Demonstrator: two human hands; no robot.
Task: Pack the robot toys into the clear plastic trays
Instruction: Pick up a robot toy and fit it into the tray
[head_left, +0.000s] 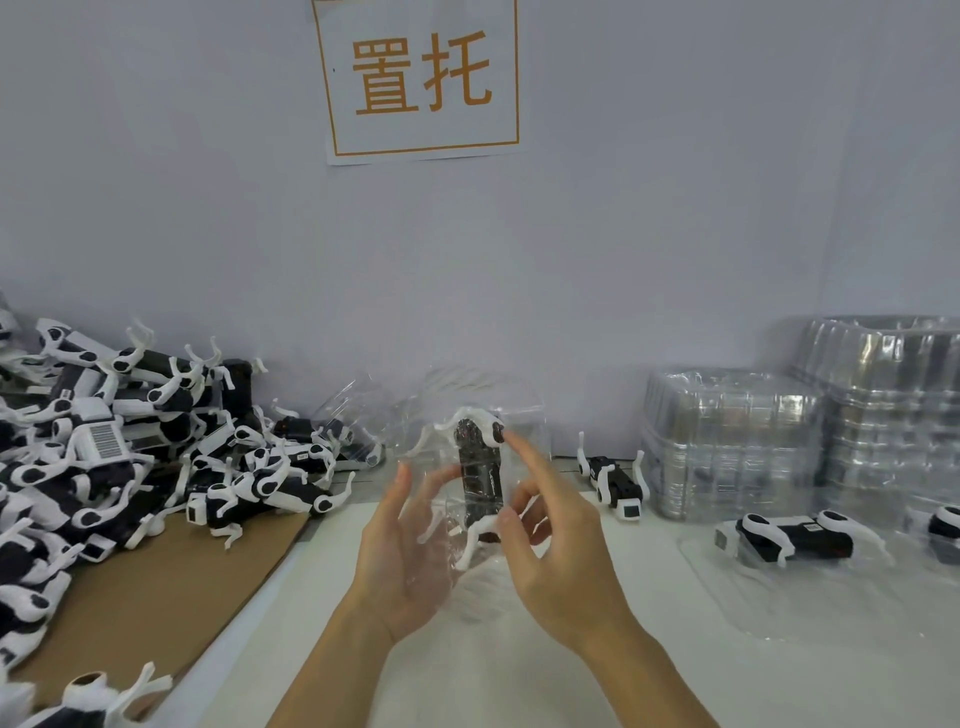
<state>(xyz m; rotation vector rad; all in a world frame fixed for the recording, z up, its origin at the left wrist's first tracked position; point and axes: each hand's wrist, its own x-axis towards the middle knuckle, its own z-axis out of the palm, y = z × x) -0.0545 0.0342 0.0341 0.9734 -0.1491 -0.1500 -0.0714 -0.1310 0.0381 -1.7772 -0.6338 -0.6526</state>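
A black-and-white robot dog toy (480, 475) sits inside a clear plastic tray (524, 415) that I hold up above the table at the centre. My left hand (410, 545) supports the tray's left side with fingers spread and nearly straight against the plastic. My right hand (545, 535) holds the tray's right side, thumb and lower fingers curled round its edge, forefinger stretched up to the toy's upper end. A large heap of loose robot toys (130, 447) fills the left. Another packed toy (802, 538) lies in a tray at the right.
Stacks of clear trays (737, 441) stand at the back right against the wall. One loose robot toy (615, 480) stands just left of them. Brown cardboard (171, 582) lies under the heap. A paper sign (423, 78) hangs on the wall.
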